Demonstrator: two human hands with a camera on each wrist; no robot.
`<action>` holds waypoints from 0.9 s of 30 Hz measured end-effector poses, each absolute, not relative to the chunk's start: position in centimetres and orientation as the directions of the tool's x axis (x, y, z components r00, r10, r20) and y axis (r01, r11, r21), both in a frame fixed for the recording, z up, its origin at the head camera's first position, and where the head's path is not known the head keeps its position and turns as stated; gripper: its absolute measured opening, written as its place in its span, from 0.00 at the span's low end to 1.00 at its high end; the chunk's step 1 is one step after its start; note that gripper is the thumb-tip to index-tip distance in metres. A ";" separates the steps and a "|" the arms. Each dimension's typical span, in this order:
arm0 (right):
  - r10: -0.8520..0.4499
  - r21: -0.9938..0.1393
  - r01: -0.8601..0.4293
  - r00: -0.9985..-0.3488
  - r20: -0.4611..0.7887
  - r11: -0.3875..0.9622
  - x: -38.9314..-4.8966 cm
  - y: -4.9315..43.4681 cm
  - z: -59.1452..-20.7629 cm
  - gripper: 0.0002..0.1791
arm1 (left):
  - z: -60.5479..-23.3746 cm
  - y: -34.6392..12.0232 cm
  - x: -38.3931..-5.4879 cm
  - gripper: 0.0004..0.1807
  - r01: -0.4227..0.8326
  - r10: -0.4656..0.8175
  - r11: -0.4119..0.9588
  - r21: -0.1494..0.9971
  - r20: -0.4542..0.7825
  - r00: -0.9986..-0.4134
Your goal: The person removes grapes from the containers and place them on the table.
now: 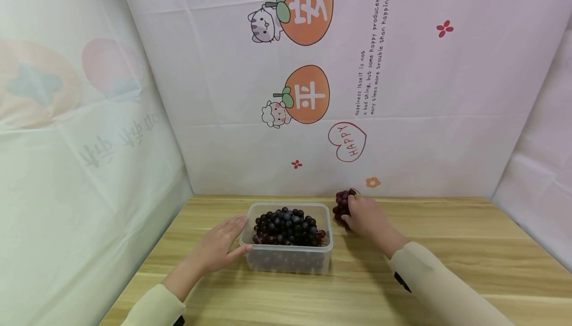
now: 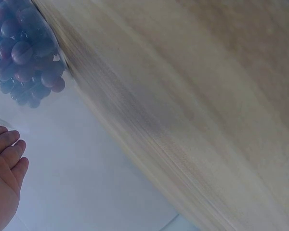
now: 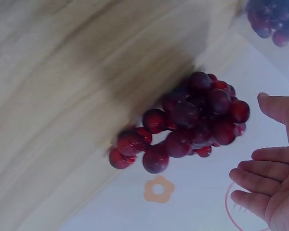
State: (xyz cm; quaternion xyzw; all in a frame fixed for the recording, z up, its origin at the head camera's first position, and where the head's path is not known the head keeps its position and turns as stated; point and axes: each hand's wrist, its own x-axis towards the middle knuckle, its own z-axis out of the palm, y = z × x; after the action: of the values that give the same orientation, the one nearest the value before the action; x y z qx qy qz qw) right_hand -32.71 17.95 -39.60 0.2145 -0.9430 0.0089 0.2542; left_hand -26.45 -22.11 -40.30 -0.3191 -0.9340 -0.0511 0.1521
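Observation:
A clear plastic box stands on the wooden table, heaped with dark purple grapes; some redder grapes show beneath them. My left hand lies along the box's left side, fingers extended at its rim. Right of the box, near the table's back edge, rests a separate bunch of red grapes. My right hand reaches over this bunch. In the right wrist view, its thumb and loosely bent fingers are spread beside the grapes, with a gap visible between. The head view partly hides the bunch behind that hand.
A white printed cloth hangs upright behind the table. More white cloth hangs along the left side, and another sheet along the right.

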 end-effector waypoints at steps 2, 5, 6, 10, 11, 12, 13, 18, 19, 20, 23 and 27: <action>-0.407 0.091 -0.425 -0.751 0.520 0.901 -32.7 18.1 -39.3 0.23 | -40.3 -22.1 -26.5 0.43 0.610 0.578 0.793 0.000 0.317 -0.752; -0.423 0.108 -0.443 -0.713 0.559 0.890 -32.7 18.1 -38.7 0.23 | -40.4 -22.1 -26.5 0.43 0.606 0.575 0.795 0.003 0.315 -0.755; -0.429 0.114 -0.449 -0.701 0.570 0.886 -32.7 18.1 -38.5 0.23 | -40.4 -22.1 -26.5 0.43 0.604 0.573 0.797 0.003 0.314 -0.757; -0.441 0.118 -0.471 -0.668 0.599 0.874 -32.3 18.0 -37.6 0.23 | -40.4 -22.1 -26.5 0.43 0.605 0.574 0.796 0.004 0.314 -0.756; -0.442 0.114 -0.477 -0.664 0.604 0.872 -32.2 18.0 -37.4 0.23 | -40.5 -22.2 -26.6 0.43 0.606 0.574 0.795 0.003 0.316 -0.755; -0.443 0.108 -0.484 -0.659 0.608 0.868 -32.1 17.9 -37.2 0.23 | -40.5 -22.2 -26.6 0.43 0.607 0.576 0.794 0.002 0.317 -0.754; -0.444 0.102 -0.490 -0.658 0.609 0.866 -31.9 17.8 -37.0 0.24 | -40.5 -22.2 -26.6 0.43 0.609 0.577 0.793 0.000 0.319 -0.752; -0.451 0.065 -0.515 -0.673 0.586 0.855 -31.1 16.9 -35.8 0.25 | -40.5 -22.2 -26.6 0.43 0.616 0.583 0.788 -0.001 0.322 -0.746; -0.455 0.062 -0.520 -0.675 0.581 0.852 -30.9 16.7 -35.6 0.25 | -40.5 -22.2 -26.6 0.43 0.616 0.583 0.788 0.001 0.321 -0.746; -0.459 0.060 -0.526 -0.675 0.578 0.848 -30.7 16.5 -35.3 0.25 | -40.5 -22.2 -26.6 0.43 0.616 0.583 0.788 0.002 0.321 -0.746; -0.480 0.071 -0.548 -0.656 0.583 0.834 -30.2 15.7 -34.8 0.26 | -40.4 -22.2 -26.6 0.43 0.616 0.583 0.788 0.004 0.318 -0.747; -0.502 0.091 -0.563 -0.637 0.585 0.821 -29.7 14.6 -34.5 0.28 | -40.4 -22.2 -26.6 0.43 0.621 0.589 0.784 -0.007 0.324 -0.741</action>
State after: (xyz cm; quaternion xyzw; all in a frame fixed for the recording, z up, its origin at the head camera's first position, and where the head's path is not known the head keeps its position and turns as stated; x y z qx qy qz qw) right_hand -29.65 14.57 -34.49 0.2948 -0.9033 0.0498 0.3075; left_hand -26.58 -22.16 -40.38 -0.3246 -0.9315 -0.0508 0.1561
